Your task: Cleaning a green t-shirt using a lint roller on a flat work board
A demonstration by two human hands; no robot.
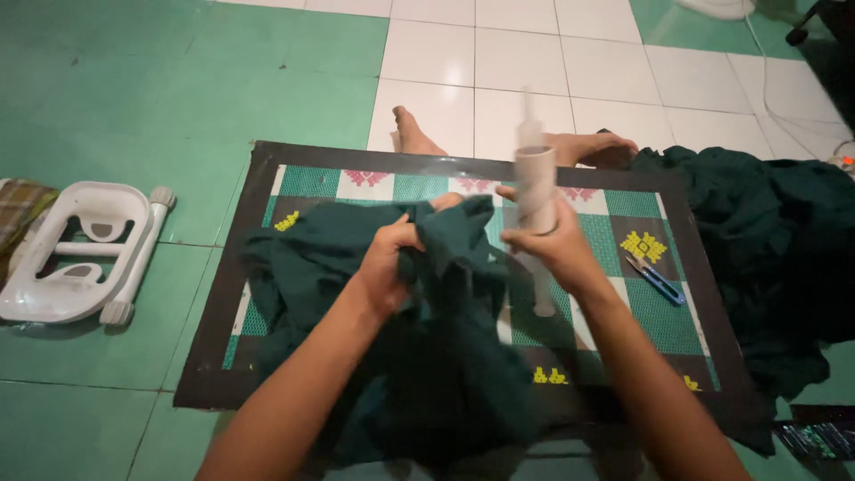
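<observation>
So your left hand (392, 258) is bunching the dark green cloth (445, 356) over the mat (668, 223), right hand (552, 245) wrapped round a lint roller (536, 183). Looks mid-job; that big green pile (766, 240) sits untouched.

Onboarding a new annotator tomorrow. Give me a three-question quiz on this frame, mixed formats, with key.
1. True or false: the right hand grips an upright pale cardboard tube.
2. Multiple choice: the left hand clutches
A. a white plastic stool
B. a bunched dark green cloth
C. a blue-handled thread snipper
3. Fill in: the small blue-handled snipper lies on the patterned green mat with a black border, to the ____ of the right hand.

Key: 1 true; 2 B; 3 right. The overturned white plastic stool sits untouched on the green floor, left of the mat; a second heap of dark green fabric lies at the mat's right edge.
</observation>
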